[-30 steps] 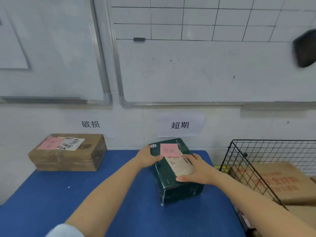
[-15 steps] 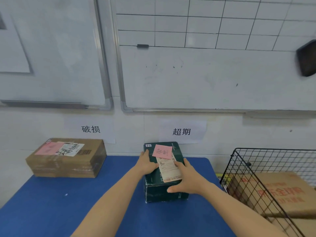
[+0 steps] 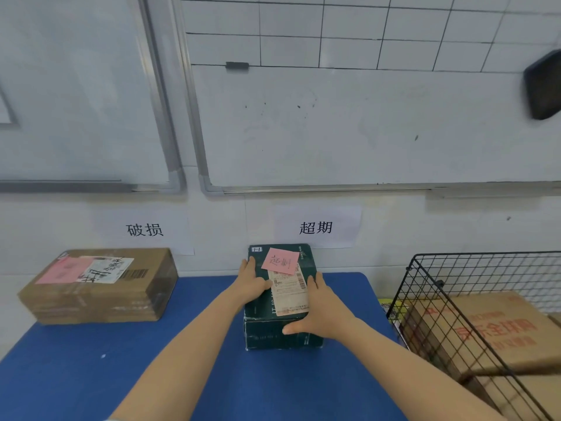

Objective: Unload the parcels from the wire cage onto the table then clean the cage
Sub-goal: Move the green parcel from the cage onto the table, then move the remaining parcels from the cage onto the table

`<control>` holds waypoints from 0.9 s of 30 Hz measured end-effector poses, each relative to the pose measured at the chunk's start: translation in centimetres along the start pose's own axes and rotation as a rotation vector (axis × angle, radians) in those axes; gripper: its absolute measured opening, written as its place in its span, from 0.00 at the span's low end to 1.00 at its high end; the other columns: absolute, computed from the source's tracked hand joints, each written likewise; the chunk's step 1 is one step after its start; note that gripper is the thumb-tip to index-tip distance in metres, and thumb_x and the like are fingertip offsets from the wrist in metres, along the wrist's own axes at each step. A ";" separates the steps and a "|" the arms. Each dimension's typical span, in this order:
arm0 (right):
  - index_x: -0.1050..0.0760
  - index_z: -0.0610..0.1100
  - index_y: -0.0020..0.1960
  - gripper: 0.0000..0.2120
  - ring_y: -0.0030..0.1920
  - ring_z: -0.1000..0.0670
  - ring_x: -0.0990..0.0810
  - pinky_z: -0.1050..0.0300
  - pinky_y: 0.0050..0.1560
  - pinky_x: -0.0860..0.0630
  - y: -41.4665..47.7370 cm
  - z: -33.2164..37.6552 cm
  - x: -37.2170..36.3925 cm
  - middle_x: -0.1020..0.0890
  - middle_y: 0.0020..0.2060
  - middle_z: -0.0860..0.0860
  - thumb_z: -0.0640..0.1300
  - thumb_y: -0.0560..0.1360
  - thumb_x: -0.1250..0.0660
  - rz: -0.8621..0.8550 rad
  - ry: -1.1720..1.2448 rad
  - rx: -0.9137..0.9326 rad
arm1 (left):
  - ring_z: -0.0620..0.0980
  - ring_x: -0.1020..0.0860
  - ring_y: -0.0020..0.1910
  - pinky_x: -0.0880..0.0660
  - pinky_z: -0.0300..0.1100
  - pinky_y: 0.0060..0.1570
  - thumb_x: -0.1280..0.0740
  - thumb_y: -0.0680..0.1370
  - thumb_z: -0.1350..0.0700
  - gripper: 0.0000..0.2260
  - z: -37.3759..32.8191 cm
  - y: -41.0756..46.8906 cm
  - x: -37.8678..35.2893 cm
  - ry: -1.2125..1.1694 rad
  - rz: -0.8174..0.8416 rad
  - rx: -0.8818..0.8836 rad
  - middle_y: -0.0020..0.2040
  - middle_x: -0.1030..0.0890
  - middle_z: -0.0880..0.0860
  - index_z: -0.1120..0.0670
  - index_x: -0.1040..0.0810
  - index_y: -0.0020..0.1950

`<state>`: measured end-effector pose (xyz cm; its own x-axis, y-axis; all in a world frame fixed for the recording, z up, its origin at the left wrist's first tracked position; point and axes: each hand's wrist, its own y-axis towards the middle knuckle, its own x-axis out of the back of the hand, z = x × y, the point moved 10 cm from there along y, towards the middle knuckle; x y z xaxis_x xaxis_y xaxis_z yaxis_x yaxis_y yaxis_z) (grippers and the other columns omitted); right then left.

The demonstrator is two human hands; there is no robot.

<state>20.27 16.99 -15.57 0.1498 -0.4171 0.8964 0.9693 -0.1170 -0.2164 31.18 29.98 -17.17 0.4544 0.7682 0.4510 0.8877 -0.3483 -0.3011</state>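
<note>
- Head view: the step in hand looks like seating the dark green box (image 3: 263,314) on the blue tabletop (image 3: 121,369), below the paper sign reading 超期 (image 3: 315,227). What is left is to square it to the wall and let go cleanly.
- Both hands lie on the box with fingers stretched out, not curled round it. The left hand (image 3: 252,281) is flat along the left edge of the top. The right hand (image 3: 318,311) is spread over the right side, its thumb reaching along the near edge.
- To do it well, I would press down evenly while nudging, so the box slides rather than tips. I would also keep my palms off the pink note (image 3: 280,261), which looks only lightly stuck.
- The box stands at the far middle of the tabletop, close to the wall; I cannot tell whether it touches.
- It is dark green card, scuffed pale along its near edges, with a white shipping label (image 3: 290,294) partly under the note.
- A brown cardboard parcel (image 3: 97,293) sits far left. The wire cage (image 3: 425,299) at right holds a large carton (image 3: 491,326), so unloading looks unfinished.
</note>
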 end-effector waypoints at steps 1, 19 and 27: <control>0.63 0.38 0.78 0.65 0.78 0.41 0.54 0.47 0.76 0.47 -0.1 0.1 0.1 0.60 0.77 0.40 0.67 0.62 0.26 0.007 -0.013 -0.001 | 0.54 0.44 0.75 0.43 0.55 0.73 0.31 0.74 0.57 0.37 0.2 0.2 0.0 0.002 0.010 0.002 0.77 0.47 0.54 0.55 0.49 0.78; 0.51 0.43 0.78 0.41 0.73 0.44 0.37 0.48 0.70 0.37 -8.1 -0.7 8.9 0.38 0.75 0.45 0.58 0.75 0.34 -0.033 -0.199 0.059 | 0.54 0.63 0.76 0.60 0.48 0.74 0.42 0.79 0.41 0.39 -14.4 -7.7 -2.2 0.673 -0.082 -0.428 0.78 0.62 0.56 0.57 0.61 0.78; 0.48 0.42 0.77 0.35 0.73 0.45 0.38 0.45 0.73 0.43 -16.2 -8.1 17.8 0.37 0.74 0.45 0.59 0.78 0.41 -0.315 -0.395 0.004 | 0.51 0.62 0.77 0.60 0.47 0.74 0.45 0.80 0.40 0.36 -21.4 -14.2 -9.2 0.578 -0.091 -0.453 0.78 0.62 0.54 0.56 0.59 0.78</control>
<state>5.65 4.13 0.80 -0.0888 0.0112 0.9960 0.9799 -0.1783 0.0894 15.97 16.37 0.92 0.2327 0.4427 0.8659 0.8105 -0.5804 0.0789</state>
